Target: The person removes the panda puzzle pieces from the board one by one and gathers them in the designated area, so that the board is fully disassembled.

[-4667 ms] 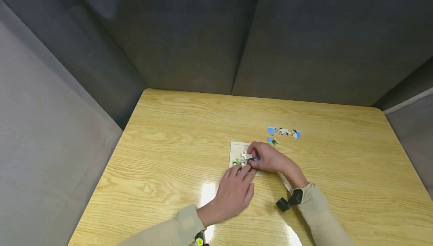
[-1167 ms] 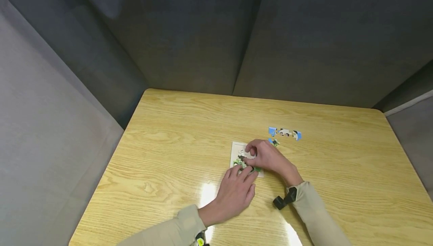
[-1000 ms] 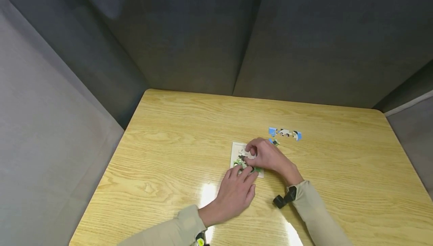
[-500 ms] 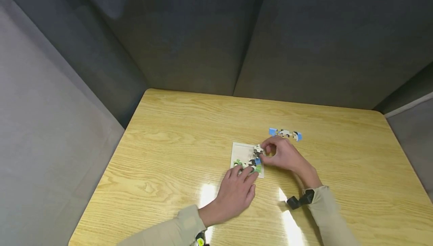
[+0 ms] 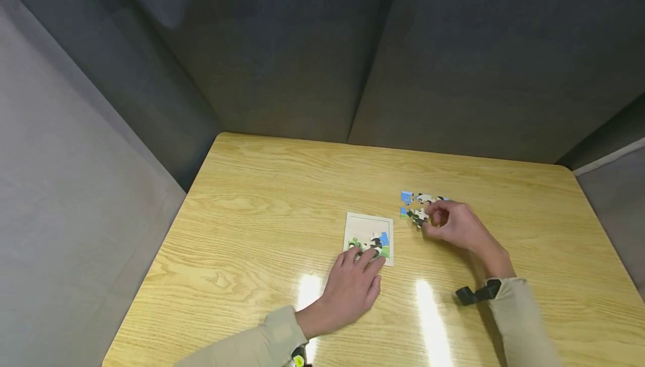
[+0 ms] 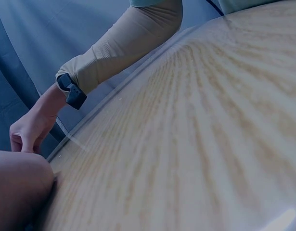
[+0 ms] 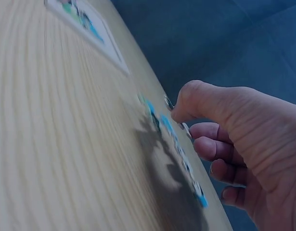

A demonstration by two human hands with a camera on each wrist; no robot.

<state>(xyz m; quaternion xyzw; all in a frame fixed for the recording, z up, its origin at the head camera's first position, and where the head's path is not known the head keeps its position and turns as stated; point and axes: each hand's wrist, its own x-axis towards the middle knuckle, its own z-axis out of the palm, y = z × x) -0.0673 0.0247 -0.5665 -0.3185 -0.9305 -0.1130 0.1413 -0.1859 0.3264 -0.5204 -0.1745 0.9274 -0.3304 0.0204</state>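
My right hand point(image 5: 461, 224) pinches a black-and-white jigsaw piece point(image 5: 421, 217) between thumb and fingers, close over the loose pieces on the table. In the right wrist view the thumb hides most of that jigsaw piece point(image 7: 169, 102). My left hand point(image 5: 349, 288) rests with its fingers extended on the near edge of a white puzzle tray point(image 5: 369, 218). Several joined pieces point(image 5: 375, 244) with green, blue and panda black-and-white fill the tray's near part, some covered by the left fingers. The tray's far part shows its bare white base.
Right of the tray lie a blue corner piece point(image 5: 406, 196), a panda-face piece point(image 5: 424, 199), a piece half hidden behind the right hand point(image 5: 443, 199), and a blue-green piece point(image 5: 403, 213). Dark fabric panels point(image 5: 302, 64) stand behind the wooden table point(image 5: 262, 187).
My right hand has lifted the black-and-white piece from the tray and carried it right, to beside the loose pieces. My left hand has stayed on the tray's near edge.
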